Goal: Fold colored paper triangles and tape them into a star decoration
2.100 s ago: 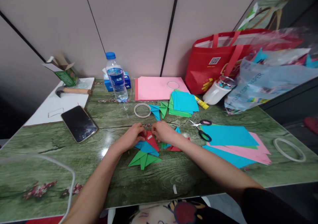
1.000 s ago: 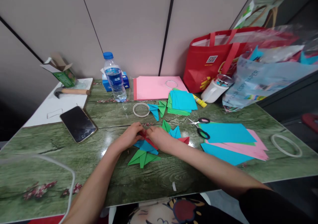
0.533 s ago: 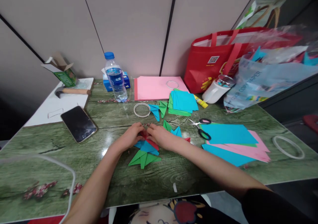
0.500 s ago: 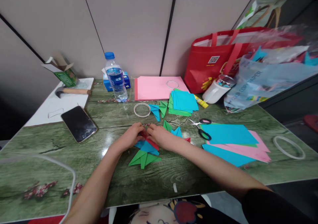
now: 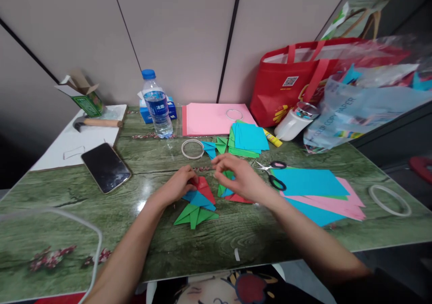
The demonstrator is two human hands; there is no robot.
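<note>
My left hand (image 5: 182,182) is closed at the upper edge of a red folded paper piece (image 5: 204,188), pinching it. That piece overlaps a blue folded piece (image 5: 199,198), and a green pointed paper piece (image 5: 194,215) lies just below. My right hand (image 5: 236,174) hovers to the right with thumb and fingers apart, nothing visible between them. Partly hidden under it are green, blue and red folded pieces (image 5: 240,198). Just beyond its fingertips lie another blue folded piece (image 5: 209,148) and a green one (image 5: 221,145), beside a roll of tape (image 5: 192,149).
Scissors (image 5: 275,173) and coloured sheets (image 5: 310,181) lie to the right, near a white ring (image 5: 389,200). Behind stand a water bottle (image 5: 157,108), a white cup (image 5: 293,123) and a red bag (image 5: 270,83). A phone (image 5: 106,168) and a hammer (image 5: 97,122) are left.
My right hand has let go of the red paper piece and moved right and up, its fingers now apart. My left hand has stayed at the red piece.
</note>
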